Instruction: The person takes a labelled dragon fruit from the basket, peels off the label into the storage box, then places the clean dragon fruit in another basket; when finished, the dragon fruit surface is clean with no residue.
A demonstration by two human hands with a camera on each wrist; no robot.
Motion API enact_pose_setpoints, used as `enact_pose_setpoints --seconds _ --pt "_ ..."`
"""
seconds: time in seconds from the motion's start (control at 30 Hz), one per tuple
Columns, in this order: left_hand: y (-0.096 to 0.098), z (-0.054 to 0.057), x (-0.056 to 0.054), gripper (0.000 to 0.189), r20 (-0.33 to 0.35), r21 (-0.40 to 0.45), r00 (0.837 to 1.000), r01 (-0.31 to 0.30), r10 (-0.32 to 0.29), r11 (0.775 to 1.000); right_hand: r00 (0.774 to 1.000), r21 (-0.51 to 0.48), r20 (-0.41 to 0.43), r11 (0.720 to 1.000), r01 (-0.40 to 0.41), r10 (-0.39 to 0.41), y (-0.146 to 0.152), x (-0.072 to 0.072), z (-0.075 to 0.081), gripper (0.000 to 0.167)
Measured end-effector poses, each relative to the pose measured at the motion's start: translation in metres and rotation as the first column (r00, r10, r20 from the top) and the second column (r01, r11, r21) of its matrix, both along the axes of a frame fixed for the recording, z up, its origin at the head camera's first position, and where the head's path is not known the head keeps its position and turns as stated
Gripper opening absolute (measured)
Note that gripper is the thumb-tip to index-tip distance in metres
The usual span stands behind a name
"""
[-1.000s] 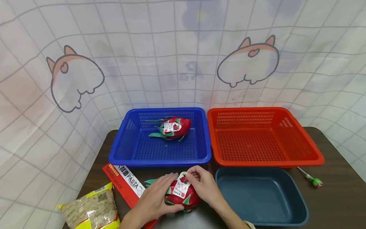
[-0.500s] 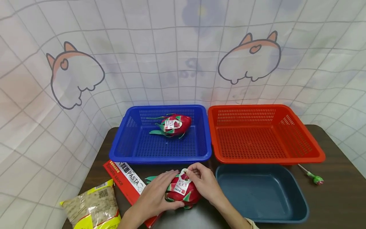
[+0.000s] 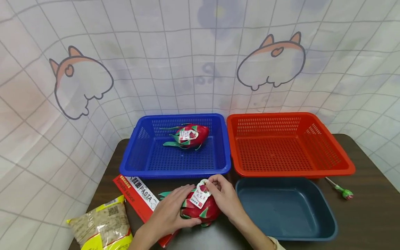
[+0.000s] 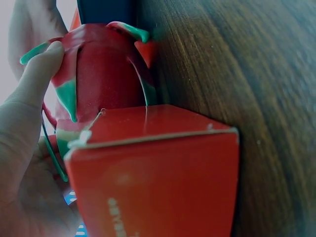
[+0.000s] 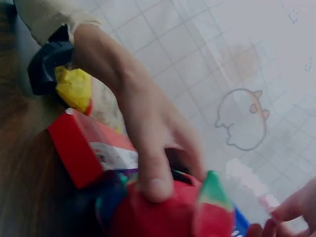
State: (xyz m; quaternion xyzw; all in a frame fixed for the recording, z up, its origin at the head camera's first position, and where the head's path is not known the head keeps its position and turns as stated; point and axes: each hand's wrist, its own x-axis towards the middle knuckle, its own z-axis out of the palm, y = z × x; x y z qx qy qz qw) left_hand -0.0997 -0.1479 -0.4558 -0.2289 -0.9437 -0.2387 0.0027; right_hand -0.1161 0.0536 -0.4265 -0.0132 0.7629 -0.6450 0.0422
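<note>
In the head view, a red dragon fruit (image 3: 210,212) with green-tipped scales lies on the table. My left hand (image 3: 171,211) grips it from the left, fingers over the top and thumb along the near side. A white printed label (image 3: 198,199) is on its upper face. My right hand (image 3: 225,197) pinches the label's top end between thumb and fingers. In the right wrist view the label (image 5: 249,181) stretches from the right hand (image 5: 291,212) towards the fruit, its upper part raised off the skin. The left thumb (image 4: 47,61) presses on the fruit in the left wrist view.
Under the left forearm lies a red pasta box (image 3: 132,194), beside a yellow-and-clear bag (image 3: 101,225). Behind, a blue basket (image 3: 175,173) holds another labelled dragon fruit (image 3: 200,135). A red basket (image 3: 290,173), a dark blue tub (image 3: 281,211) and a lollipop-like flower stick (image 3: 345,193) are on the right.
The right hand has moved slightly up and right with the label's top end, and the label has shifted and tilted that way. The left hand has stayed on the dragon fruit.
</note>
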Motion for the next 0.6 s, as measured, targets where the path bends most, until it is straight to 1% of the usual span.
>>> enact_pose_setpoints --seconds 0.1,0.17,0.27,0.47,0.6 --pt "0.001 -0.001 0.000 0.096 0.001 0.009 1.000 0.002 -0.002 1.000 0.998 -0.059 0.027 0.997 0.050 -0.049 0.008 0.000 0.007 0.011" --pt "0.000 -0.001 0.000 0.096 0.015 0.005 1.000 -0.004 0.004 1.000 0.998 -0.081 0.031 0.995 0.059 -0.057 0.015 0.000 0.013 0.009" --pt "-0.001 -0.001 0.000 0.096 0.030 0.007 1.000 -0.007 0.007 1.000 0.998 -0.067 0.000 0.996 0.060 -0.060 0.027 0.003 0.019 0.007" --pt "-0.001 -0.003 0.000 0.093 0.001 0.020 1.000 0.009 -0.009 1.000 0.995 -0.057 -0.079 0.997 0.049 -0.054 0.058 0.009 0.021 0.018" --pt "-0.001 -0.002 -0.002 0.093 0.017 0.021 1.000 0.012 -0.013 1.000 0.991 -0.042 -0.126 0.998 0.040 -0.045 0.078 0.013 0.022 0.021"
